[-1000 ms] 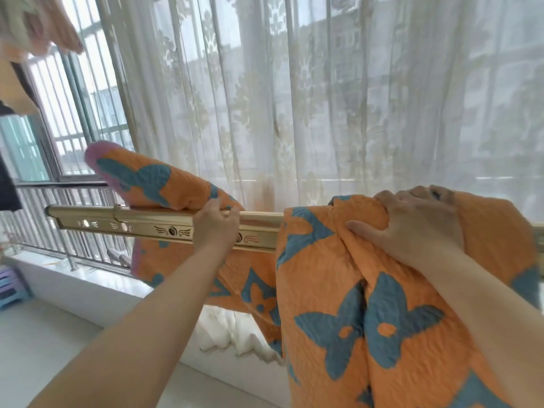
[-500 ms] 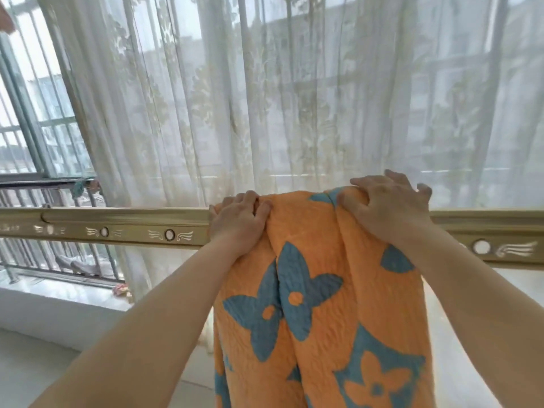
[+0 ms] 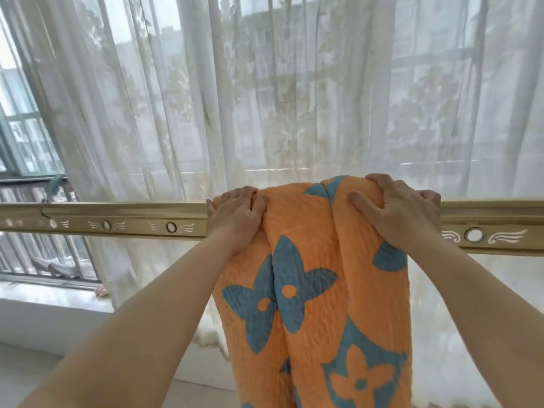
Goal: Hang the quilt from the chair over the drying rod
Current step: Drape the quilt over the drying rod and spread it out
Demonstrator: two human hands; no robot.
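An orange quilt [image 3: 318,290] with blue flower shapes hangs bunched over the gold drying rod [image 3: 123,222], which runs level across the view. My left hand [image 3: 235,216] grips the quilt's left fold on top of the rod. My right hand [image 3: 400,213] lies on the quilt's right side at the rod, fingers curled over the top and thumb pressed into the cloth. The quilt's far side behind the rod is hidden. The chair is out of view.
Sheer white curtains [image 3: 265,98] hang close behind the rod across a large window. At the left are window bars [image 3: 32,254] and a white sill [image 3: 44,298]. The rod's left length and right end [image 3: 494,231] are bare.
A second ago the quilt lay spread wide along the rod. Now it is gathered into a narrow bunch, with my left hand brought in to its left fold. The view has swung right.
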